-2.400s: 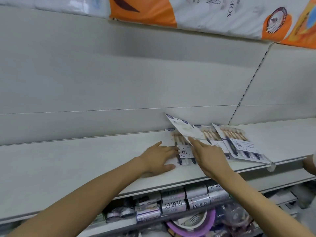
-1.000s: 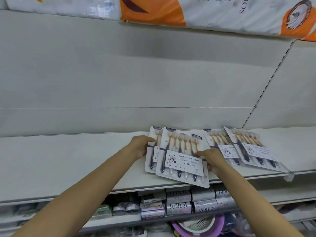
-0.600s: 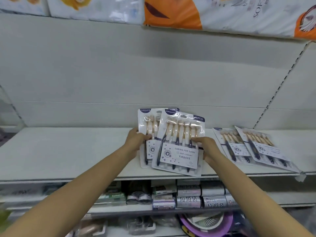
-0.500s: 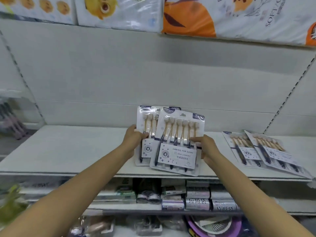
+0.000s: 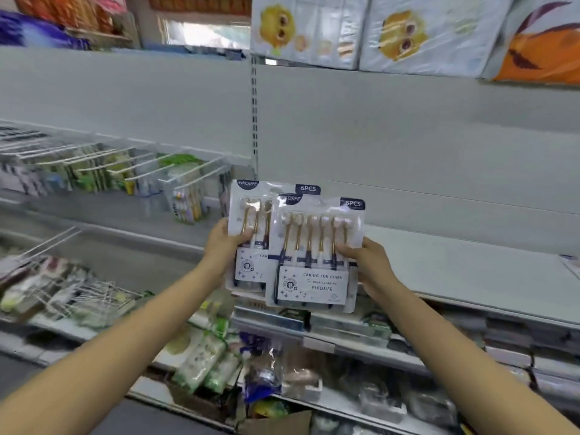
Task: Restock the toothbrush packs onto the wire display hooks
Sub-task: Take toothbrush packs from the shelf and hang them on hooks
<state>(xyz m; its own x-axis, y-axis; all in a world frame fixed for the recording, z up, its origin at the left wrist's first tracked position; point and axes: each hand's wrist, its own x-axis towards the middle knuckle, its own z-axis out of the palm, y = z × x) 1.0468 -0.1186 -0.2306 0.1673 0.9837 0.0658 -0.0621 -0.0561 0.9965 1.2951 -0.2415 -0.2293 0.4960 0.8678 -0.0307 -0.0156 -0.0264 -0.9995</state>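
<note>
I hold two toothbrush packs upright in front of me, above the front edge of the white shelf (image 5: 464,271). My left hand (image 5: 224,246) grips the rear pack (image 5: 251,233) by its left edge. My right hand (image 5: 368,262) grips the front pack (image 5: 317,255) by its right edge; this pack overlaps the rear one. Each pack shows gold-handled brushes and a white label. White wire display hooks (image 5: 188,180) stick out from the back panel at the left, some carrying hanging packs (image 5: 188,205).
More wire hooks (image 5: 78,293) with goods fill the lower left. Stocked shelves (image 5: 345,334) run below the white shelf. Large printed bags (image 5: 408,29) sit on the top shelf. A slotted upright (image 5: 254,120) divides the two bays. A cardboard box (image 5: 276,422) stands on the floor.
Both hands lifted the two packs off the shelf and carried them left. My view has swung left, bringing the wire hooks into sight; the other packs on the shelf have left the view.
</note>
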